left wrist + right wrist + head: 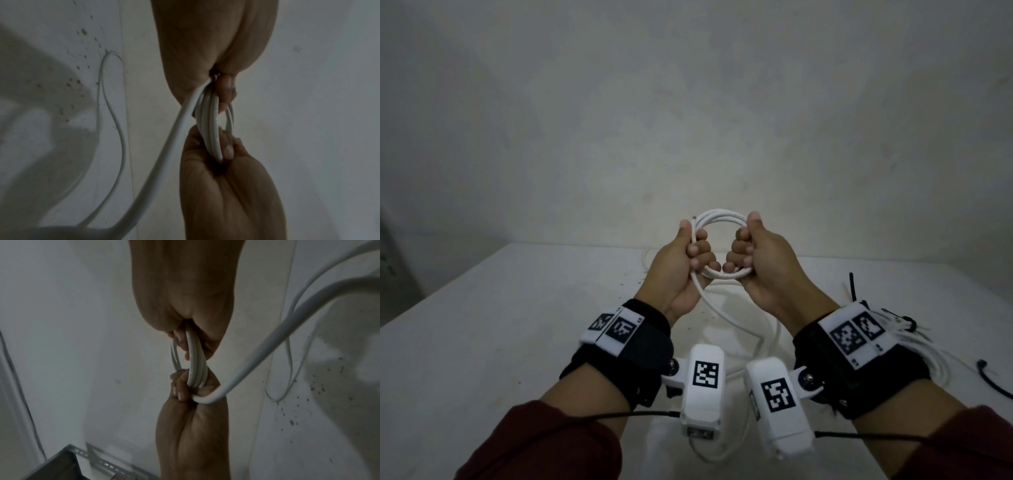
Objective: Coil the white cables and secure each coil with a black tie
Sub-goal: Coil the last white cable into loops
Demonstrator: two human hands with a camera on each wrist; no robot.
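Observation:
Both hands hold a small coil of white cable (719,219) upright above the white table (517,308). My left hand (690,255) grips the coil's left side and my right hand (751,255) grips its right side, fingers curled through the ring. The loose tail (739,318) drops from the left hand onto the table and loops between my wrists. In the left wrist view the left hand (205,48) is at the top, the right hand (226,178) below, the coil (209,129) between them. The right wrist view shows the coil (195,366) the same way.
At the table's right side lie a bundle of coiled white cable (914,342) and loose black ties (852,287), one near the edge (993,380). A plain wall stands right behind the table. A perforated metal bracket (98,462) shows low in the right wrist view.

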